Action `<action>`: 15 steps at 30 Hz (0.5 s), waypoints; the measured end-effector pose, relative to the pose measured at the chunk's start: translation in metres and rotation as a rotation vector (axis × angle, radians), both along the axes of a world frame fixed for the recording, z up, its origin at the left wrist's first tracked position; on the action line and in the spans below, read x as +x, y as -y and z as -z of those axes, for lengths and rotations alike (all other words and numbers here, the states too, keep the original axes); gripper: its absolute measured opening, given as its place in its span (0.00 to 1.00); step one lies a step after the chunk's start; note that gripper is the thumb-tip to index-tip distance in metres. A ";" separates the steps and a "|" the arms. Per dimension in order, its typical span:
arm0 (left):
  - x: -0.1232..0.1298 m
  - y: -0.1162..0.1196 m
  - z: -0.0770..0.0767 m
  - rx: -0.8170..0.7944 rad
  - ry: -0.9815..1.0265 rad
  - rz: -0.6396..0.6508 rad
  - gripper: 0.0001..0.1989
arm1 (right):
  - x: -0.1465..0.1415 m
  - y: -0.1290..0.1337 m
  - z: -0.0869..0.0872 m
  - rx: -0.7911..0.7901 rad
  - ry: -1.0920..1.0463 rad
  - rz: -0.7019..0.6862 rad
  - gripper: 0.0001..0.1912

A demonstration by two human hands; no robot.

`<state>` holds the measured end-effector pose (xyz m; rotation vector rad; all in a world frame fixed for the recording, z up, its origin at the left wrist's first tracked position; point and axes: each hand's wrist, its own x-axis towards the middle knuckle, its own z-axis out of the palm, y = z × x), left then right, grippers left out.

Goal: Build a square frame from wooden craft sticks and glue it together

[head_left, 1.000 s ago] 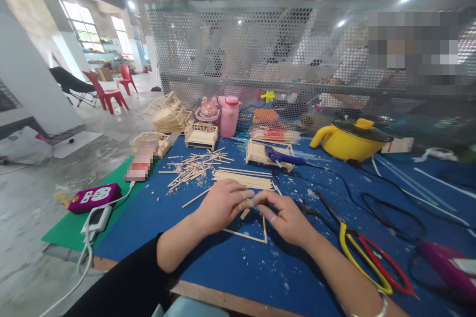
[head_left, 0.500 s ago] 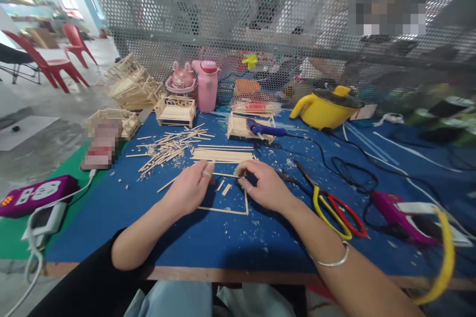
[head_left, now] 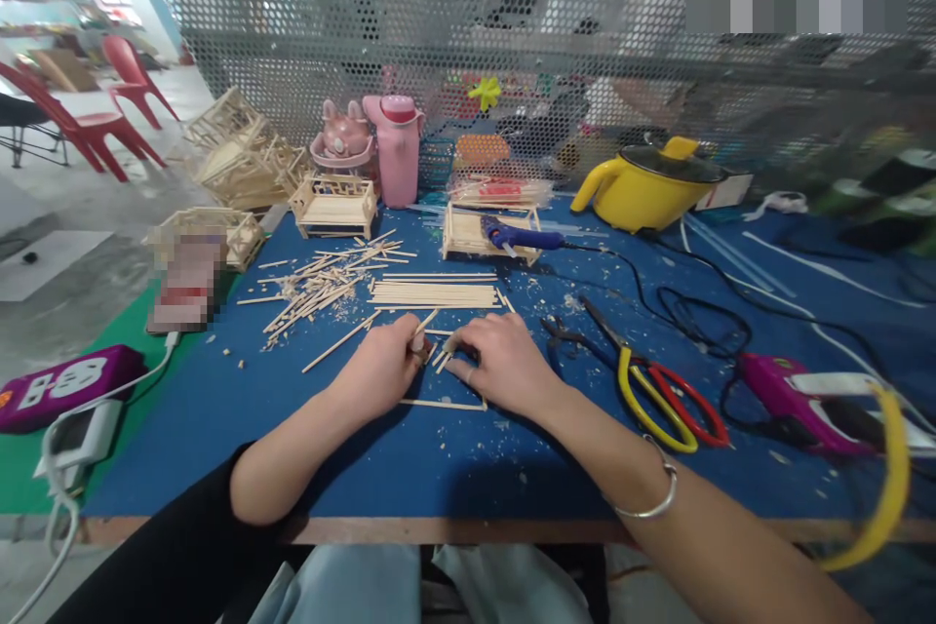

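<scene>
My left hand [head_left: 387, 361] is closed on a thin wooden stick [head_left: 427, 321] that slants up from its fingertips. Bent at the fingers, my right hand [head_left: 501, 361] reaches the short stick pieces [head_left: 441, 360] lying on the blue mat; its thumb and forefinger are near them, and whether they grip one is too small to tell. Around both hands lies a thin stick frame [head_left: 446, 404], partly covered by them. Just behind is a row of parallel sticks [head_left: 435, 293]. A loose pile of sticks [head_left: 329, 283] lies to the left.
A blue glue gun [head_left: 523, 235] rests on a small wooden piece of furniture [head_left: 464, 232]. Scissors [head_left: 650, 390] and pliers [head_left: 574, 336] lie right of my right hand. Farther back stand a yellow pot [head_left: 643, 190] and a pink jug [head_left: 399, 151]. A phone [head_left: 186, 283] is at left.
My left hand now has a stick angled up from its fingers. My right hand has moved left and down, from the frame's upper right corner to the short pieces. The view has shifted slightly.
</scene>
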<state>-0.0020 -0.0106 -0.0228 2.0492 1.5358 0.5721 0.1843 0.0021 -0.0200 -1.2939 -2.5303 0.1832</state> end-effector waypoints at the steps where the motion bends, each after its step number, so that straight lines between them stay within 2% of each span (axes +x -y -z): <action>1: 0.000 0.001 -0.001 -0.004 -0.002 0.000 0.06 | 0.000 0.000 0.000 0.000 0.006 0.010 0.07; 6: 0.003 0.004 -0.005 -0.002 0.022 0.003 0.07 | -0.002 0.001 -0.003 -0.019 0.024 0.032 0.06; 15: 0.001 0.007 -0.004 0.002 0.031 0.021 0.06 | -0.002 0.000 -0.002 -0.050 0.006 -0.014 0.06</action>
